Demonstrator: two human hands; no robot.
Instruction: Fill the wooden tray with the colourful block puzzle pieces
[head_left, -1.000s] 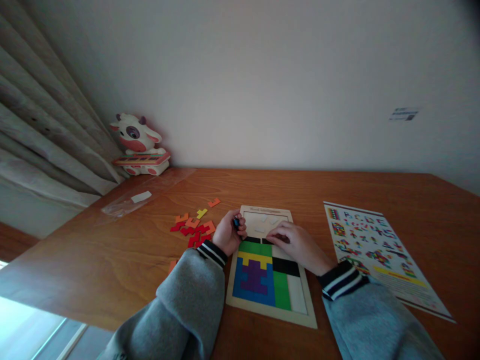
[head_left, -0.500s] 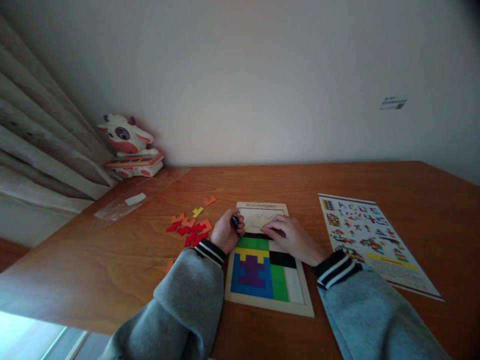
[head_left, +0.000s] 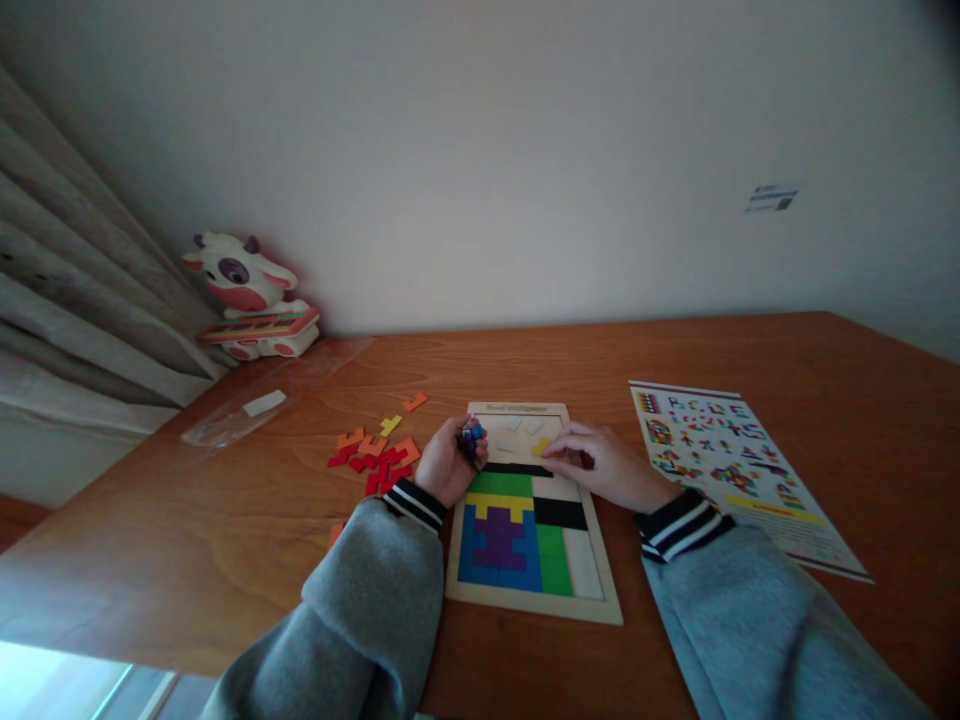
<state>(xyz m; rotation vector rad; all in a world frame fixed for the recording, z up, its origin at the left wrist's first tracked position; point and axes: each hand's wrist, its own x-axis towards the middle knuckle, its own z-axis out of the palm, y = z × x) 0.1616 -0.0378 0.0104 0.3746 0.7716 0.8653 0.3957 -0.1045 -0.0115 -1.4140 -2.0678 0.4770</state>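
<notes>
The wooden puzzle board (head_left: 534,607) lies in front of me, its lower part filled with green, yellow, purple, blue, black and white pieces. Several small pale pieces (head_left: 513,424) show in its upper part. My left hand (head_left: 450,462) is curled over the board's left edge, its fingers wrapped round a few dark and blue puzzle pieces (head_left: 471,437). Over the upper right of the board, my right hand (head_left: 600,463) has thumb and fingers together at a yellow puzzle piece (head_left: 540,446). The fingertips partly cover that piece.
Left of the board lie loose red and orange pieces (head_left: 382,459) and a yellow piece (head_left: 390,425). A printed pattern sheet (head_left: 742,470) is on the right. Farther left are a clear plastic bag (head_left: 225,425) and a cow toy with a keyboard (head_left: 259,300) beside the curtain (head_left: 82,270).
My right hand has shifted slightly right, and the yellow piece now shows at its fingertips. My left hand has turned a little, baring more of the blue pieces. The view has shifted slightly.
</notes>
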